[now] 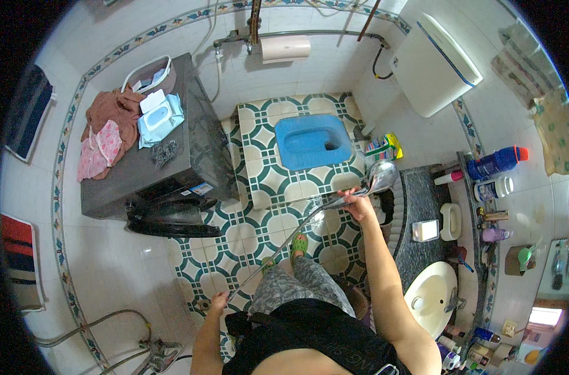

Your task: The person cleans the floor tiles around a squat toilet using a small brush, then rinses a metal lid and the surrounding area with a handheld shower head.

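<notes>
My right hand is closed around the handle of a chrome handheld shower head, near the right side of the tiled floor. From its handle a metal shower hose runs down to the left. My left hand grips that hose lower down, at the left of my legs. Beyond the shower head, on a raised tiled platform, lies a blue squat toilet pan. A colourful plastic packet is close behind the shower head.
At left stands a dark front-loading washing machine with its door open, holding cloths and a wipes pack. A granite counter with a washbasin is at right. A cistern hangs on the wall. A wall mixer tap is lower left.
</notes>
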Demonstrator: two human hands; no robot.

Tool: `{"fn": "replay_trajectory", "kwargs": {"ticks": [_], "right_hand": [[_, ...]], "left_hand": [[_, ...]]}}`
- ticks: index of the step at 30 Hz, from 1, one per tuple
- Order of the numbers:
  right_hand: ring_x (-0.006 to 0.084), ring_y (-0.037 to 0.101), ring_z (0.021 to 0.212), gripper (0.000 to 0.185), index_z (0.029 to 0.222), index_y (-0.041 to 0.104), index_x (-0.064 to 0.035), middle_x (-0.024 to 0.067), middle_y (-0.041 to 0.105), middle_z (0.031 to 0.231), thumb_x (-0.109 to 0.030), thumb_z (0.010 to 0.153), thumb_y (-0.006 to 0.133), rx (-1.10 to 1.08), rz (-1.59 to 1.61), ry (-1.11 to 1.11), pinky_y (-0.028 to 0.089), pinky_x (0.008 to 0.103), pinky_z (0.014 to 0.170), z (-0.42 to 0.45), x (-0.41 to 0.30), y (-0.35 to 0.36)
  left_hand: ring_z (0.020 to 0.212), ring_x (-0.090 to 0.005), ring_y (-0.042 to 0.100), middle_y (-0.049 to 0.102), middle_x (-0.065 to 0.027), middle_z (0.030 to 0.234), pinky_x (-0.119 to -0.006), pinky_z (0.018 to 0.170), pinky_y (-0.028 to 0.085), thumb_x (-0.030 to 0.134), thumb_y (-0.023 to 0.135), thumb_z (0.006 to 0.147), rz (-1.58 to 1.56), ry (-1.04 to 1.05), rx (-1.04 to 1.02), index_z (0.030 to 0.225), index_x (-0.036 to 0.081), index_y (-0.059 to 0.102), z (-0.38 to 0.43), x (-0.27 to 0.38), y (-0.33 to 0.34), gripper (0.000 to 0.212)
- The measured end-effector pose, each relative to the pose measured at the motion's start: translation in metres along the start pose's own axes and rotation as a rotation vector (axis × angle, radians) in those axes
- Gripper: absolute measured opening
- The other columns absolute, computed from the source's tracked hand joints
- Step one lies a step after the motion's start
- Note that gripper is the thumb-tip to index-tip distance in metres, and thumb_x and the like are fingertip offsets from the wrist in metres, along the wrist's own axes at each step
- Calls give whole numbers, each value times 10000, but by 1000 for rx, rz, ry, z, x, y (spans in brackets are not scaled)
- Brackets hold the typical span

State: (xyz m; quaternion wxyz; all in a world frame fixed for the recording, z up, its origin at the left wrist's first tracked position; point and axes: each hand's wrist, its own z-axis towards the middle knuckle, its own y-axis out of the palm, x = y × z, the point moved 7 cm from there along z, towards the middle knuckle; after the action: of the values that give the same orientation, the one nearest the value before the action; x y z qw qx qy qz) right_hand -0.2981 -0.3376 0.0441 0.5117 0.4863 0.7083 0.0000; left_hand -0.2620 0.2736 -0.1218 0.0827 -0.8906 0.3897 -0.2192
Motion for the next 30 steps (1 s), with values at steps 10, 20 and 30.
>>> {"fn": "replay_trajectory", "kwargs": {"ticks": [10, 20, 30], "right_hand": [[200, 528, 895, 265, 721, 398, -101, 15, 468, 721, 144, 632, 447, 152, 22, -159, 441, 478, 649, 17, -19, -33], [242, 499, 946, 288, 745, 406, -134, 1, 467, 737, 121, 625, 466, 79, -57, -117, 384, 558, 712, 43, -80, -20], [274, 476, 985, 235, 705, 418, -96, 11, 463, 730, 99, 610, 508, -130, -51, -28, 458, 495, 658, 49, -82, -10]], "left_hand": [[681, -178, 503, 551, -75, 775, -297, 597, 408, 313, 509, 760, -54, 2, 54, 920, 10, 552, 4, -10, -2, 346], [541, -143, 461, 521, -66, 620, -295, 494, 372, 271, 517, 749, -224, 11, 61, 784, -4, 573, 4, -31, 29, 283], [456, -104, 394, 481, -35, 581, -221, 380, 298, 210, 506, 747, -185, 8, 80, 786, 28, 522, -8, -36, 47, 186]]}}
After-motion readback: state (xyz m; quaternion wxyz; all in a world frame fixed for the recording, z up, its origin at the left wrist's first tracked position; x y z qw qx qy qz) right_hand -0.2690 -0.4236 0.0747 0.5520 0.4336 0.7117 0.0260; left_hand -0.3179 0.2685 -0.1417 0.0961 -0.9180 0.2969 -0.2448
